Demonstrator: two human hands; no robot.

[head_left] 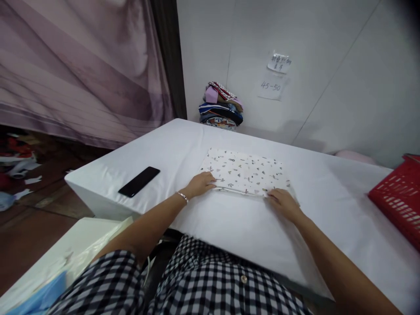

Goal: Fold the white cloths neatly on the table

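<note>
A white cloth with a small printed pattern of plants and shapes lies folded in a flat rectangle on the white-covered table. My left hand, with a silver bracelet at the wrist, holds the cloth's near left corner, its fingers closed at the edge. At the near right corner, my right hand grips the same edge between thumb and fingers. Layers of the fold show along the near side between both hands. Parts of the fingertips are hidden.
A black phone lies to the left on the table. Folded fabrics are stacked by the wall at the back. A red plastic basket stands at the right. Paper notes hang on the wall, and a pink curtain hangs at left.
</note>
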